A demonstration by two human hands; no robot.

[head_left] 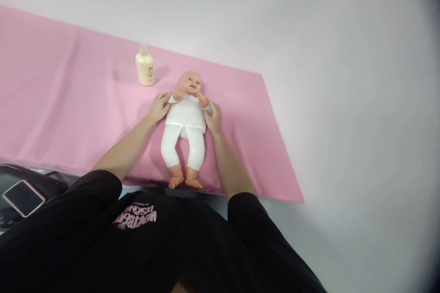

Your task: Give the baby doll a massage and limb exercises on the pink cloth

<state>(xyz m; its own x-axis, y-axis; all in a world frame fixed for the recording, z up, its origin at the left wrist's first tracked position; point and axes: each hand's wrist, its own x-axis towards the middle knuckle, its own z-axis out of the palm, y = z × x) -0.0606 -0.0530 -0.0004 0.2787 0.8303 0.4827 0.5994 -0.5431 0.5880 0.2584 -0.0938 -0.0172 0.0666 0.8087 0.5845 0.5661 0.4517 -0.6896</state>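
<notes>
A baby doll [186, 119] in a white bodysuit and white leggings lies on its back on a pink cloth [68, 114], head away from me, bare feet toward me. My left hand [158, 106] rests against the doll's side at its shoulder, fingers curled on the white sleeve. My right hand [213, 116] presses the doll's other side, just below its raised arm. Both hands flank the torso and touch it. A pale yellow lotion bottle [145, 67] stands upright on the cloth, beyond my left hand.
The pink cloth covers a white surface [343, 100] that extends to the right and back. At the near left lies a phone [23, 198] on a dark object [48, 183]. My black shirt fills the bottom of the view.
</notes>
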